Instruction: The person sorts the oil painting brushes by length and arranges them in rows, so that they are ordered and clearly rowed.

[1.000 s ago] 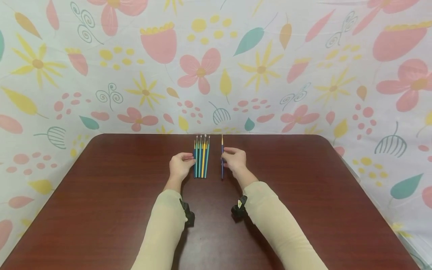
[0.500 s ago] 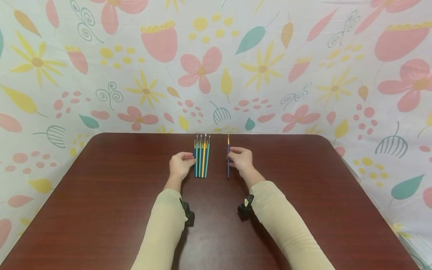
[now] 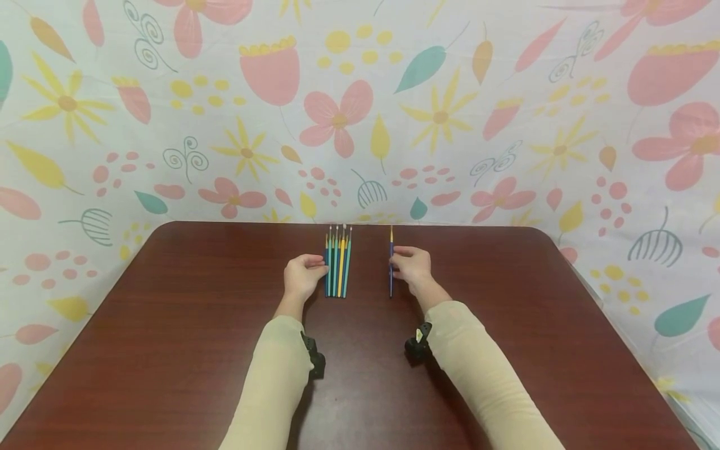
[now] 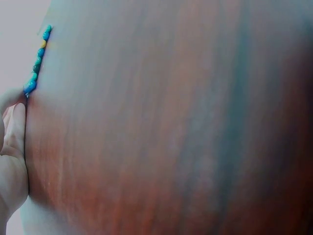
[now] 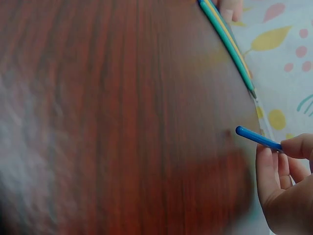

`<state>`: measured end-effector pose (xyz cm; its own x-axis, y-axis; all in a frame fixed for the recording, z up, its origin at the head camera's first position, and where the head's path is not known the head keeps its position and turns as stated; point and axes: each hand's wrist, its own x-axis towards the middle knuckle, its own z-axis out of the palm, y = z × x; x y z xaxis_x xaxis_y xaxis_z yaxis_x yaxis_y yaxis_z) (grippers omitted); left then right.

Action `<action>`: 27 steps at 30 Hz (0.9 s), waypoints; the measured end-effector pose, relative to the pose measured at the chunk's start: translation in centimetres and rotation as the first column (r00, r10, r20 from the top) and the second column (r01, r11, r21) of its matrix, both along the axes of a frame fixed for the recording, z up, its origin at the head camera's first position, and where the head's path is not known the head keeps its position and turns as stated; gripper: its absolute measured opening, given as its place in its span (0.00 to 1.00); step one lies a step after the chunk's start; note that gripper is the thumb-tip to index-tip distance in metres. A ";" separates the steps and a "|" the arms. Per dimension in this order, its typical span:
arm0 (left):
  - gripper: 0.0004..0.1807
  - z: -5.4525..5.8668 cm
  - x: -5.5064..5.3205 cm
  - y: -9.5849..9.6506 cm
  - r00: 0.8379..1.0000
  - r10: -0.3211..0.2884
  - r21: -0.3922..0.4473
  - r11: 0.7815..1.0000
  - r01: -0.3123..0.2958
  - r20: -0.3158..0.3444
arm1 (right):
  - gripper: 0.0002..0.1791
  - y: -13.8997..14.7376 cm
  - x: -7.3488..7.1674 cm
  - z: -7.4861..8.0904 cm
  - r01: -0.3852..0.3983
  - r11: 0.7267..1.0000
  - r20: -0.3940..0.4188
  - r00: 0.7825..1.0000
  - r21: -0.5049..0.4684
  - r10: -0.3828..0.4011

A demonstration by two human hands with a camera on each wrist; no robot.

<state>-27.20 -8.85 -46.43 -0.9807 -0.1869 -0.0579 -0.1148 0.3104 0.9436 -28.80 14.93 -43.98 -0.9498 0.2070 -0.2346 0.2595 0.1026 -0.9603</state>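
Note:
Several paintbrushes (image 3: 339,269) lie side by side in a row near the table's far edge, handles toward me, most of them blue or green and one yellow. At the row's left end my left hand (image 3: 300,275) rests with its fingertips against the outermost blue brush; the left wrist view shows the rounded handle ends (image 4: 37,61) lined up beyond the fingers. To the right of the row, my right hand (image 3: 413,265) pinches a single blue paintbrush (image 3: 391,284) between thumb and fingers, its yellowish tip pointing away. In the right wrist view its blue handle end (image 5: 252,135) sticks out from the fingertips.
A dark reddish-brown wooden table (image 3: 169,350) spreads under both arms. Behind its far edge hangs a white cloth (image 3: 360,156) printed with flowers and leaves. Black wrist cameras (image 3: 417,347) sit on both light sleeves.
My right hand has moved right with the single paintbrush, widening the gap to the row. The left hand and the row of brushes stay where they were.

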 end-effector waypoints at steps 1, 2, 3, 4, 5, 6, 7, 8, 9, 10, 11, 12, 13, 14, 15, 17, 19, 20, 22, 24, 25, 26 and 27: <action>0.14 0.0 0.0 0.0 1.000 0.002 -0.001 1.000 -0.002 -0.001 | 0.22 0.1 -0.1 0.0 0.002 1.000 0.001 1.000 0.006 -0.002; 0.14 0.0 0.0 0.0 1.000 0.002 -0.004 1.000 -0.002 -0.004 | 0.22 0.2 -0.1 0.0 0.003 1.000 0.002 1.000 0.014 -0.003; 0.14 -0.1 0.0 0.0 1.000 0.002 -0.005 1.000 -0.002 -0.007 | 0.22 0.4 -0.2 0.0 0.004 1.000 0.003 1.000 0.019 -0.004; 0.14 -0.1 0.0 0.0 1.000 0.003 -0.007 1.000 -0.003 -0.007 | 0.22 0.5 -0.2 0.0 0.004 1.000 0.003 1.000 0.022 -0.005; 0.14 -0.1 0.0 0.0 1.000 0.002 -0.010 1.000 -0.002 -0.009 | 0.22 0.6 -0.3 0.0 0.006 1.000 0.006 1.000 0.026 -0.006; 0.14 -0.1 0.0 0.0 1.000 0.001 -0.011 1.000 -0.001 -0.012 | 0.22 0.7 -0.3 -0.1 0.006 1.000 0.006 1.000 0.031 -0.006; 0.14 -0.1 0.0 0.0 1.000 0.002 -0.011 1.000 -0.002 -0.012 | 0.22 0.8 -0.4 -0.1 0.007 0.999 0.006 1.000 0.032 -0.007; 0.14 -0.1 0.1 0.0 1.000 0.001 -0.011 1.000 -0.001 -0.015 | 0.22 0.9 -0.4 -0.2 0.007 0.999 0.006 1.000 0.036 -0.007; 0.14 0.0 0.1 0.0 1.000 0.002 -0.012 1.000 -0.002 -0.017 | 0.22 1.0 -0.5 -0.2 0.008 0.999 0.005 1.000 0.039 -0.009; 0.14 0.0 0.1 0.0 1.000 0.002 -0.014 1.000 -0.002 -0.019 | 0.22 1.1 -0.6 -0.3 0.010 0.999 0.003 1.000 0.041 -0.010; 0.14 0.0 0.1 0.0 1.000 0.002 -0.017 1.000 -0.002 -0.021 | 0.22 1.2 -0.7 -0.4 0.012 0.999 0.001 1.000 0.043 -0.012; 0.14 0.0 0.1 0.0 1.000 0.003 -0.018 1.000 -0.003 -0.022 | 0.22 1.3 -0.7 -0.4 0.014 0.999 -0.002 1.000 0.045 -0.014; 0.14 0.0 0.1 0.0 1.000 0.003 -0.019 1.000 -0.004 -0.023 | 0.22 1.4 -0.8 -0.4 0.017 0.999 -0.004 1.000 0.044 -0.017; 0.14 0.0 0.0 0.0 1.000 0.003 -0.020 1.000 -0.004 -0.025 | 0.22 1.5 -0.9 -0.5 0.020 0.999 -0.007 1.000 0.046 -0.020; 0.14 0.0 0.0 0.0 1.000 0.004 -0.021 1.000 -0.004 -0.026 | 0.22 1.6 -1.0 -0.5 0.022 0.999 -0.010 1.000 0.049 -0.022; 0.14 0.0 0.0 0.0 1.000 0.005 -0.019 1.000 -0.005 -0.026 | 0.22 1.8 -1.1 -0.5 0.025 0.998 -0.010 1.000 0.056 -0.025; 0.14 0.0 0.0 0.0 1.000 0.006 -0.015 1.000 -0.006 -0.027 | 0.22 2.0 -1.2 -0.6 0.024 0.997 -0.014 1.000 0.069 -0.023; 0.14 0.0 0.1 0.0 1.000 0.006 -0.016 1.000 -0.006 -0.028 | 0.22 2.1 -1.2 -0.6 0.022 0.997 -0.015 1.000 0.075 -0.021; 0.14 0.0 0.1 0.1 1.000 0.007 -0.014 1.000 -0.008 -0.026 | 0.22 2.3 -1.3 -0.5 0.017 0.996 -0.016 1.000 0.088 -0.016; 0.14 0.0 0.1 0.1 1.000 0.009 -0.013 1.000 -0.009 -0.025 | 0.22 2.5 -1.3 -0.5 0.014 0.995 -0.018 1.000 0.102 -0.012; 0.14 0.0 0.0 0.1 1.000 0.009 -0.013 1.000 -0.009 -0.024 | 0.22 2.6 -1.3 -0.4 0.014 0.994 -0.019 1.000 0.110 -0.012; 0.14 0.0 0.0 0.1 1.000 0.009 -0.013 1.000 -0.009 -0.022 | 0.22 2.6 -1.3 -0.4 0.015 0.992 -0.020 1.000 0.122 -0.012; 0.14 0.0 0.0 0.1 1.000 0.010 -0.011 1.000 -0.010 -0.022 | 0.22 2.7 -1.3 -0.3 0.016 0.991 -0.021 1.000 0.132 -0.014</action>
<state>-27.17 -8.75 -46.43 -0.9798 -0.1968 -0.0341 -0.0970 0.3200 0.9424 -30.12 17.63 -44.28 -0.9505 0.2493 -0.1856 0.2432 0.2251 -0.9435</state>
